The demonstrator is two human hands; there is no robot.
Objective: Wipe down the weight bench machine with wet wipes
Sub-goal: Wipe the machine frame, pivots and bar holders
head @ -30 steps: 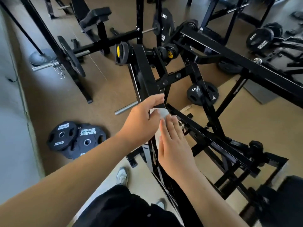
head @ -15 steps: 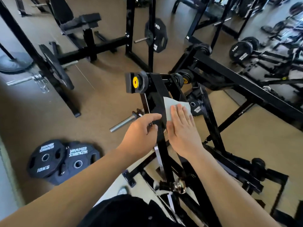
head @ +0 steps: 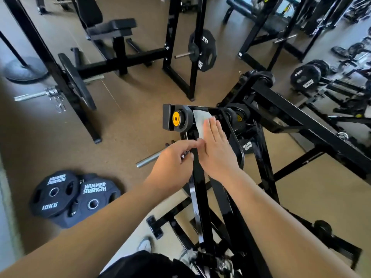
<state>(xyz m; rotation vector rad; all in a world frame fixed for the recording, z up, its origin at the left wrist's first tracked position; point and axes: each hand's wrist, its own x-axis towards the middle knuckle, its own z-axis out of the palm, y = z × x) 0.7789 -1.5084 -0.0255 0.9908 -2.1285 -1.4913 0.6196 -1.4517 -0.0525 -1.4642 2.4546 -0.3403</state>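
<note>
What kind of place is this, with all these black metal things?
Most likely a gym's weight room. Round weight plates marked 10KG lie on the floor, a padded bench stands behind, and the right hand presses a wipe on a black exercise machine that the left hand grips.

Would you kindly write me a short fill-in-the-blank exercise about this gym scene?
The right hand presses a ____ wipe flat on the bar.
The left hand grips the same ____.
The cap beside the wipe is ____.
The floor plate reads ____KG.
Missing words: white; bar; yellow; 10.
</note>
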